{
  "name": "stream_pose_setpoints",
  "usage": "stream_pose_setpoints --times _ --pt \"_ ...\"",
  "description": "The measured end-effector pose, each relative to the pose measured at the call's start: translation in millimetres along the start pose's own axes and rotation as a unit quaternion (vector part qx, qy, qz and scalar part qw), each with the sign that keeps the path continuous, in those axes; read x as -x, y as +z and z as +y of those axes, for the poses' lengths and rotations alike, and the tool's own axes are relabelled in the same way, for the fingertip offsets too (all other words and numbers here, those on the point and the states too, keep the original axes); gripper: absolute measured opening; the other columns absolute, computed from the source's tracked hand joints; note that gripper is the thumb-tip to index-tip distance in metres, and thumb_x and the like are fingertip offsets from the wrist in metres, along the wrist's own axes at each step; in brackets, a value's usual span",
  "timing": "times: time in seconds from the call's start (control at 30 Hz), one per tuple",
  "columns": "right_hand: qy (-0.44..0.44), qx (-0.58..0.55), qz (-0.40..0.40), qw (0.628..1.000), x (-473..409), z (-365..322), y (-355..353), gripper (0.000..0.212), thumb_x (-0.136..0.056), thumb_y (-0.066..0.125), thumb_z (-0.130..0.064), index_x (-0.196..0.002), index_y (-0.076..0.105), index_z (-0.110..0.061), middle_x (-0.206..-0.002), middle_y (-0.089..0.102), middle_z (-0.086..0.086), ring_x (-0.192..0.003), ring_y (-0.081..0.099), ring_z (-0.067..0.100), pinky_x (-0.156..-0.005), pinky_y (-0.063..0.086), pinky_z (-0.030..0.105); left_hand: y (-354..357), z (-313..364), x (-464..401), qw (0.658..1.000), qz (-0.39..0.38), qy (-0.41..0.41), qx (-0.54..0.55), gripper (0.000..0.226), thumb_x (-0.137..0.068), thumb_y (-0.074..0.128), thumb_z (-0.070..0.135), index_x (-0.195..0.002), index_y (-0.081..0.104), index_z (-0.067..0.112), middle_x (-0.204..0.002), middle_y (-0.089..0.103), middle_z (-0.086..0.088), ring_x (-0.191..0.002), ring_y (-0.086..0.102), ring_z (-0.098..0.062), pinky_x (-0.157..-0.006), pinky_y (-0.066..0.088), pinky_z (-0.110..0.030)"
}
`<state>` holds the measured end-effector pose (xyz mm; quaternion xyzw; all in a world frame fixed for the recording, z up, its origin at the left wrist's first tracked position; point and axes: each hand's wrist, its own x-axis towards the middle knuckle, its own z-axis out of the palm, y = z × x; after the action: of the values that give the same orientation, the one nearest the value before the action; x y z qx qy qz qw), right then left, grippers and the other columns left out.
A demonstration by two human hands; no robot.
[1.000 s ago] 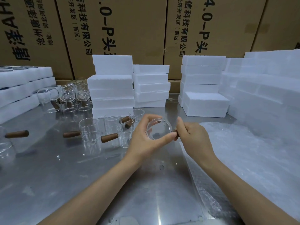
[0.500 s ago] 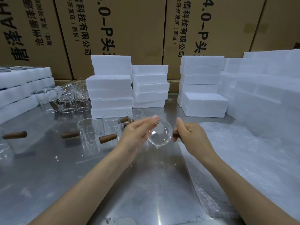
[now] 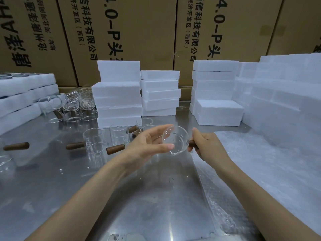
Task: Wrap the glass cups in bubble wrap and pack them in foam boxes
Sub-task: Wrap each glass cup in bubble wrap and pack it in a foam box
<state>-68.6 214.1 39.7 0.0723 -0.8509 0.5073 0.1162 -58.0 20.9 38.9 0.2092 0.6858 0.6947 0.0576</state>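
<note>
Head view: your glass cup, held above the steel table by its wooden handle, mouth tipped toward you.

Your right hand grips the handle; your left hand, fingers nearly straight, only touches the cup's left wall. Judge the cup light, rigid, slick and breakable, so carry it by the handle. Right of the cup lies the bubble wrap; behind it stand foam boxes. Half a second ago the cup faced you squarely; it now tilts leftward and your left palm has opened.
</note>
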Motion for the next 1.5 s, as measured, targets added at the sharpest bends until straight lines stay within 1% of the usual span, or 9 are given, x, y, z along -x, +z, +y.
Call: stream_pose_setpoints --times 0.23,0.4,0.6,0.8,0.93,1.17,1.27,1.37,1.5 --pt "-0.016 0.013 0.018 1.0 0.2 1.9 4.9 0.063 -0.099 0.032 -0.031 -0.044 0.057 -0.015 -0.035 0.049 -0.016 -0.035 0.043 0.0 -0.052 0.033 0.023 4.3 -4.3 -1.7 0.99 0.041 0.017 -0.131 0.071 -0.058 0.086 0.032 -0.122 0.055 0.03 -0.13 0.059 0.015 -0.122 0.053 0.002 -0.101 0.044 -0.02" --pt "-0.034 0.047 0.02 0.998 3.0 2.4 7.4 0.07 -0.099 0.033 -0.034 -0.033 0.053 -0.021 -0.037 0.051 -0.016 -0.043 0.046 0.005 -0.051 0.032 0.024 20.0 -9.0 1.1 0.977 0.124 0.039 -0.169 0.07 -0.049 0.088 0.05 -0.107 0.055 0.029 -0.12 0.06 0.013 -0.103 0.059 0.009 -0.079 0.048 -0.009" --pt "-0.076 0.096 0.01 0.992 7.5 0.4 17.3 0.064 -0.099 0.034 -0.034 -0.04 0.055 -0.021 -0.04 0.053 -0.02 -0.045 0.05 -0.003 -0.052 0.03 0.021 33.4 -16.8 0.0 0.958 0.227 0.051 -0.166 0.041 -0.073 0.08 0.033 -0.097 0.052 0.015 -0.109 0.062 0.004 -0.103 0.056 0.005 -0.069 0.038 0.004" --pt "0.029 -0.045 0.0 0.999 -0.2 -3.9 5.8 0.066 -0.097 0.035 -0.03 -0.035 0.055 -0.018 -0.035 0.039 -0.007 -0.031 0.032 0.006 -0.046 0.027 0.022 26.0 -3.8 1.0 0.984 0.104 0.06 -0.132 0.06 -0.062 0.077 0.056 -0.115 0.055 0.038 -0.121 0.059 0.019 -0.115 0.054 0.007 -0.082 0.044 -0.005" --pt "0.112 -0.182 -0.031 0.976 0.1 -7.5 0.4 0.051 -0.091 0.043 -0.025 -0.042 0.054 -0.015 -0.047 0.036 0.004 -0.036 0.023 0.011 -0.039 0.021 0.019 21.7 -2.5 0.9 0.968 0.062 0.101 -0.22 0.084 -0.062 0.085 0.04 -0.13 0.037 0.054 -0.138 0.049 0.019 -0.127 0.045 0.005 -0.103 0.037 -0.013" --pt "-0.075 0.005 0.07 0.995 1.3 -3.2 3.3 0.046 -0.098 0.038 -0.037 -0.064 0.061 -0.017 -0.057 0.06 -0.002 -0.058 0.056 0.012 -0.059 0.045 0.032 23.3 -7.1 -0.7 0.953 0.186 0.11 -0.211 0.064 -0.058 0.08 0.056 -0.117 0.058 0.044 -0.106 0.065 0.017 -0.093 0.061 0.007 -0.071 0.046 -0.006" --pt "-0.14 0.047 0.04 0.988 5.0 -3.8 10.4 0.054 -0.1 0.032 -0.038 -0.053 0.06 -0.032 -0.05 0.056 -0.017 -0.054 0.052 0.001 -0.055 0.036 0.014 26.9 -7.3 -1.7 0.961 0.21 0.089 -0.157 0.057 -0.06 0.076 0.065 -0.106 0.068 0.032 -0.097 0.071 0.012 -0.089 0.066 0.002 -0.071 0.049 -0.013" --pt "-0.114 0.037 0.018 0.993 4.9 -2.8 14.7 0.059 -0.1 0.031 -0.034 -0.046 0.055 -0.025 -0.046 0.054 -0.018 -0.048 0.047 0.001 -0.051 0.034 0.012 32.4 -5.6 1.7 0.962 0.207 0.082 -0.16 0.05 -0.063 0.065 0.071 -0.098 0.068 0.035 -0.087 0.069 0.023 -0.081 0.062 0.009 -0.068 0.045 -0.01" --pt "0.038 -0.097 -0.025 0.994 4.2 -9.1 10.7 0.057 -0.094 0.036 -0.024 -0.039 0.045 -0.021 -0.035 0.038 -0.008 -0.032 0.029 0.006 -0.035 0.026 0.014 39.7 -0.4 8.3 0.946 0.188 0.121 -0.234 0.081 -0.064 0.066 0.072 -0.136 0.036 0.049 -0.122 0.04 0.04 -0.108 0.038 0.03 -0.077 0.032 0.007"
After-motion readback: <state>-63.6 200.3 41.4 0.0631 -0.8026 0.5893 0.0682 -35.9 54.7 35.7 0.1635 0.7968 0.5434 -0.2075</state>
